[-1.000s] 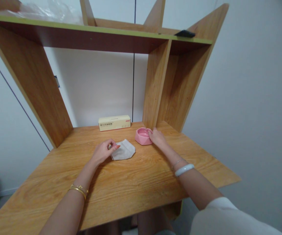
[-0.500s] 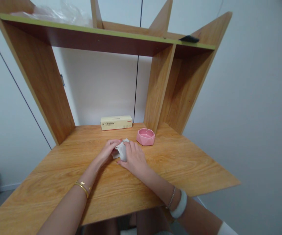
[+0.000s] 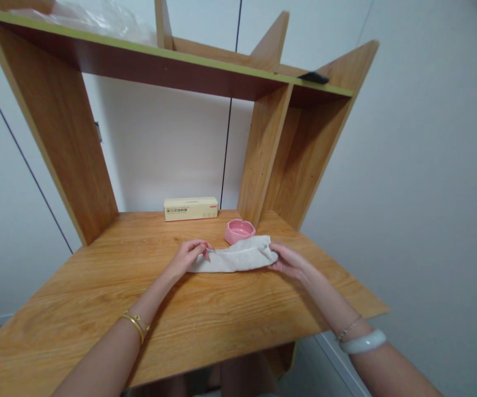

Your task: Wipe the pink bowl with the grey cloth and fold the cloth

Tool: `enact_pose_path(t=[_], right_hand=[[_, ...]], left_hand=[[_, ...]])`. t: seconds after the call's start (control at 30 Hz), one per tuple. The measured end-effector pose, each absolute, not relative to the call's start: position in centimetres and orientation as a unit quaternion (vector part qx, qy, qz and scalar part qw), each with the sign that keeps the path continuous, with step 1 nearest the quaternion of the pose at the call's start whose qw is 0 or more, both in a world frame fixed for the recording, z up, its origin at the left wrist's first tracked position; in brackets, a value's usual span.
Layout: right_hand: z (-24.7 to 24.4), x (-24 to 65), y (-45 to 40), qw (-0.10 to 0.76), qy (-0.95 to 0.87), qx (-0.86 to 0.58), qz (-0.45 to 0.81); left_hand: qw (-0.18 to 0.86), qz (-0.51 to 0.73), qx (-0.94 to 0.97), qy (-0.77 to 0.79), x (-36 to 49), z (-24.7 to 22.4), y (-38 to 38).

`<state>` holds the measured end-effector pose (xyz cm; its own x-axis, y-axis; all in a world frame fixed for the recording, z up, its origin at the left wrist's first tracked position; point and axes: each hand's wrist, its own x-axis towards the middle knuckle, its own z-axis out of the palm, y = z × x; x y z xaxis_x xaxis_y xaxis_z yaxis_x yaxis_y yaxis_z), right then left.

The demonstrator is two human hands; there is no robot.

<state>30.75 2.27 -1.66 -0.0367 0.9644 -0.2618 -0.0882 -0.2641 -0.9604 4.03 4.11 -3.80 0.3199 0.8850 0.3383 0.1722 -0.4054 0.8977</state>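
A pale grey-white cloth (image 3: 238,256) is stretched sideways just above or on the wooden desk, between my two hands. Its left end is pinched in the fingers of my left hand (image 3: 188,257). My right hand (image 3: 290,260) grips the right end, where the fabric is bunched. Right behind the cloth stands a pink faceted bowl (image 3: 239,230), its lower front partly covered by the fabric.
A long cream box (image 3: 191,209) with printed lettering lies at the back of the desk (image 3: 159,331). Wooden side panels and a shelf (image 3: 139,60) rise around it. Clear plastic (image 3: 97,22) and a dark flat object (image 3: 314,78) rest on the shelf.
The cloth was bunched between both hands; now it is pulled out lengthwise. My right hand has moved to the right with its end, while my left hand stays nearly in place.
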Motion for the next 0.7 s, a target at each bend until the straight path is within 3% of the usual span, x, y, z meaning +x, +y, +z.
enact_pose_path(t=[0.23, 0.47, 0.57, 0.7], right_hand=[[-2.5, 35.6, 0.4, 0.338, -0.477, -0.693, 0.422], [-2.6, 36.0, -0.8, 0.313, -0.666, -0.626, 0.257], [-2.2, 36.1, -2.2, 0.226, -0.761, -0.577, 0.195], [-1.9, 35.9, -4.5, 0.084, -0.816, -0.557, 0.126]], left_hand=[[0.293, 0.351, 0.814, 0.358, 5.5, -3.1, 2.6], [0.204, 0.249, 0.887, 0.332, 6.2, -2.5, 2.2], [0.251, 0.218, 0.871, 0.362, 4.6, -1.9, 2.7], [0.399, 0.118, 0.844, 0.339, 2.0, -1.5, 2.9]])
